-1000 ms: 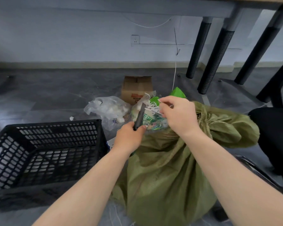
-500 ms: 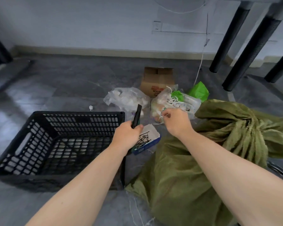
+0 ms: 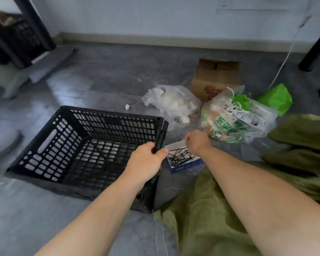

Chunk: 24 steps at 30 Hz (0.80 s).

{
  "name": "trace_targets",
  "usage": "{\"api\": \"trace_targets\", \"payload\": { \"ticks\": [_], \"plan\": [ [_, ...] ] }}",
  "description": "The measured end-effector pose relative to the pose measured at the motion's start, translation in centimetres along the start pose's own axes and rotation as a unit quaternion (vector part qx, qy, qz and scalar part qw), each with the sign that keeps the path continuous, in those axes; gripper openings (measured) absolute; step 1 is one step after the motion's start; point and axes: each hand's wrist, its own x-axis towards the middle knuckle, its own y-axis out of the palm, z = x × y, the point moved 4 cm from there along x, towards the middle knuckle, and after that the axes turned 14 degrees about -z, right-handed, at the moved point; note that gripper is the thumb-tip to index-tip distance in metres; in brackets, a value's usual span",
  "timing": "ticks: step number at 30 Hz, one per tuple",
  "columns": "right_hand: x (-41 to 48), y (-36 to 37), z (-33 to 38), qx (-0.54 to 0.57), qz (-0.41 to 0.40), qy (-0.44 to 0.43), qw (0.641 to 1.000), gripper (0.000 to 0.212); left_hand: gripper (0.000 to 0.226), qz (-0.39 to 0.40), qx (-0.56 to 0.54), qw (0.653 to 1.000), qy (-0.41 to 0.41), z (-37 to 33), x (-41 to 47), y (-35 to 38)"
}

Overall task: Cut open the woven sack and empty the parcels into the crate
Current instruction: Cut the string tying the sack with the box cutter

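Note:
An olive-green woven sack lies on the floor at the lower right, under my right forearm. To its left stands a black perforated crate with nothing inside. My left hand is shut on a dark utility knife at the crate's right rim. My right hand hovers over a small blue-and-white box of black cable ties, fingers pinched on a thin white piece of string or tie.
Two clear plastic bags of scraps lie beyond the small box. A cardboard box and green paper sit further back. Black table legs stand at right. A shoe is at the left edge.
My right hand left the sack's tied neck and moved left and down to the small box. The view swung left, so the sack shifted toward the right edge.

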Motion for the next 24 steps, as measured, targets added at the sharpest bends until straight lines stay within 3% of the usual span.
{"api": "trace_targets", "payload": {
  "ticks": [3,5,10,18,22,24],
  "plan": [
    [1.9,1.9,-0.3,-0.029,0.019,-0.02,0.999,0.033,0.038,-0.015,-0.025,0.999,-0.042,0.7,0.9,0.2],
    [2.8,3.3,-0.9,-0.035,0.034,-0.026,0.998,0.034,0.027,-0.025,-0.032,0.998,-0.052,1.2,1.4,0.6],
    [3.4,5.8,-2.1,0.028,0.085,-0.011,0.996,0.036,0.019,-0.031,-0.041,0.997,-0.061,1.8,1.7,1.8],
    [1.0,4.0,-1.4,0.097,0.077,-0.012,0.992,0.03,0.049,-0.024,-0.113,0.986,-0.12,1.2,0.6,3.3],
    [-0.5,1.2,0.3,0.19,0.028,0.03,0.981,0.028,0.052,0.0,-0.156,0.978,-0.14,0.4,-0.8,3.2],
    [-1.5,0.0,1.0,0.303,0.021,0.091,0.948,0.027,0.055,0.019,-0.154,0.98,-0.124,0.2,-1.4,3.0]
  ]
}}
